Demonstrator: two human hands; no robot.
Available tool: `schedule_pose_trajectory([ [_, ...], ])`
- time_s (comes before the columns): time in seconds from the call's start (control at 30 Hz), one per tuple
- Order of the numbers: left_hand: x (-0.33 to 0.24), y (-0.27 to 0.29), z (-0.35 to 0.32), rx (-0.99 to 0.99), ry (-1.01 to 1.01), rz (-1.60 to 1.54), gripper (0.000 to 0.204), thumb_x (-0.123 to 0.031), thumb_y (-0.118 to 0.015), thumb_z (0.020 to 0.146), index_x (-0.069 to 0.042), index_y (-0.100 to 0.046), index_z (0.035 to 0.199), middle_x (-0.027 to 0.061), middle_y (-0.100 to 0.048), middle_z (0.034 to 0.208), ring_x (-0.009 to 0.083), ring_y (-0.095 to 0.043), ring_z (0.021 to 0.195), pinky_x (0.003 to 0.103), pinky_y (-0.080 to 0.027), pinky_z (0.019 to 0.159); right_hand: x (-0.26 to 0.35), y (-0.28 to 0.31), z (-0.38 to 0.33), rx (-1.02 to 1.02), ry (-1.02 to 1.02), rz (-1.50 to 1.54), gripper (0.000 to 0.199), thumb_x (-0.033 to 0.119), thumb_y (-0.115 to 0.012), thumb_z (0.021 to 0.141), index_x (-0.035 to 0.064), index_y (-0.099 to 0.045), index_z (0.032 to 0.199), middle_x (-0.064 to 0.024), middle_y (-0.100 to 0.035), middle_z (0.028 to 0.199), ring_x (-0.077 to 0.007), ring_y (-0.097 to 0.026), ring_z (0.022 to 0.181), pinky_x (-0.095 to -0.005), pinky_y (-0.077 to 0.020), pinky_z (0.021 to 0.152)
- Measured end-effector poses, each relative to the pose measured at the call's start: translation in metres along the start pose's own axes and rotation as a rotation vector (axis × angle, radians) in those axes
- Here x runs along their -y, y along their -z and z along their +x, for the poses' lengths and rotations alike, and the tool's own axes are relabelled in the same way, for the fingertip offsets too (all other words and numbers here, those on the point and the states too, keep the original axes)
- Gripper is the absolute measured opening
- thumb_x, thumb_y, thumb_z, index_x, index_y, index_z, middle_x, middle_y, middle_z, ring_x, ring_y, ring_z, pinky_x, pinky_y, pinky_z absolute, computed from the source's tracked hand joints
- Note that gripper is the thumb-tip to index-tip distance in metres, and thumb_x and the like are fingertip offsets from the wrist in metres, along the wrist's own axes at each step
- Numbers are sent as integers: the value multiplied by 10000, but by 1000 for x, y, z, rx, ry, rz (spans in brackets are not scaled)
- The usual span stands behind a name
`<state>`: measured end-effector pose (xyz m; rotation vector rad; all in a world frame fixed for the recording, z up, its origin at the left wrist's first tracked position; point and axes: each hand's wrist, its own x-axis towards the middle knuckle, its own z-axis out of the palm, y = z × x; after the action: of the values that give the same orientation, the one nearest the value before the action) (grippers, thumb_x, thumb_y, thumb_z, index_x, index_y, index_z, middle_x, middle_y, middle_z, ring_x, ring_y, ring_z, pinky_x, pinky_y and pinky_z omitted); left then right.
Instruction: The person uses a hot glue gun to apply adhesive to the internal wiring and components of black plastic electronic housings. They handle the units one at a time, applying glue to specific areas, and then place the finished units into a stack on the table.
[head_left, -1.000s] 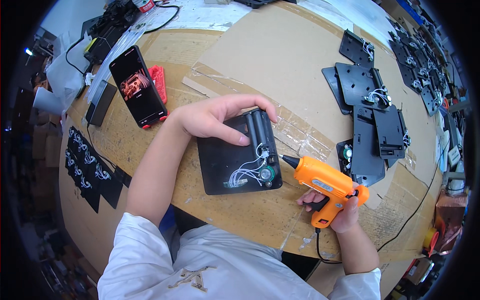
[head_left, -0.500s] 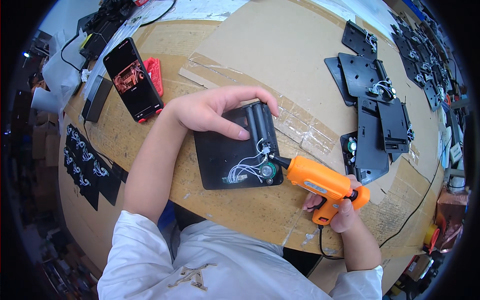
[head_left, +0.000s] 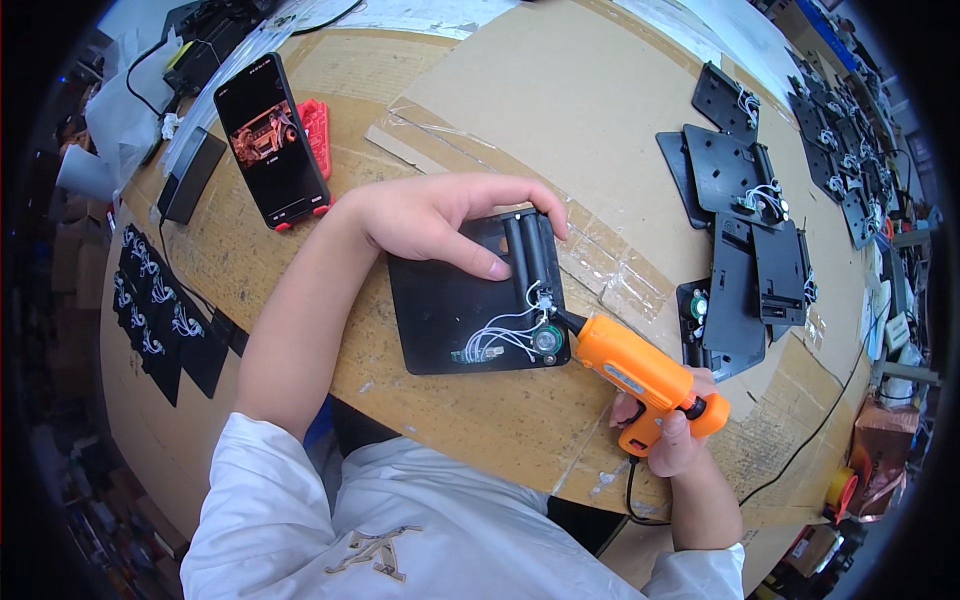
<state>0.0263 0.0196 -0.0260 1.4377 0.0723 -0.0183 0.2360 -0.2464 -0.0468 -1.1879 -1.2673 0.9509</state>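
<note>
A flat black plastic panel (head_left: 430,320) lies near the table's front edge. White wires, a small circuit board (head_left: 478,354) and a round green-rimmed part (head_left: 547,340) sit on it, beside a dark ribbed bar along its right side. My left hand (head_left: 450,225) grips the panel's far part, thumb on the face and fingers bent over the far right corner. In my right hand (head_left: 672,430) is an orange hot glue gun (head_left: 640,370). Its black nozzle points at the panel by the white wire connector (head_left: 543,300); whether the tip touches cannot be made out.
A phone (head_left: 268,145) leans on a red stand at the left, near a black power adapter (head_left: 193,175). Similar black panels (head_left: 730,170) with wires are stacked at the right; more lie far right. Wired pieces (head_left: 150,300) sit at the left. The gun's cord (head_left: 800,460) trails right.
The view has shifted slightly. My left hand still holds the panel, and the glue gun's nozzle stays beside the wire connector.
</note>
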Motion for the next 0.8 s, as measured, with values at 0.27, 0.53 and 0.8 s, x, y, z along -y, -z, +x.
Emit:
schedule_pose_trajectory([
  [0.27,2,1,-1,33,6,9,540,23,-666,833,-29,-469,1334,52,-597,1165,114,-567,1083,276,-449,971,0,0,-3,-26,-36,18,527,473,-579,929,-44,-680,904,-97,-650,644,-181,-627,512,-283,-523,507],
  [0.53,7,1,2,-16,27,94,514,-13,-645,860,-52,-458,1338,55,-604,1167,127,-564,1084,292,-459,963,-12,9,-10,-54,-196,244,546,477,-618,915,-60,-658,1007,-156,-687,830,-270,-708,762,-282,-538,517],
  [0.8,6,-2,0,-129,52,348,502,-31,-641,855,-64,-474,1328,78,-617,1161,157,-580,1077,311,-473,946,-11,18,-11,38,-254,124,674,632,-408,962,-15,-595,996,-190,-656,925,-308,-673,858,-281,-512,559],
])
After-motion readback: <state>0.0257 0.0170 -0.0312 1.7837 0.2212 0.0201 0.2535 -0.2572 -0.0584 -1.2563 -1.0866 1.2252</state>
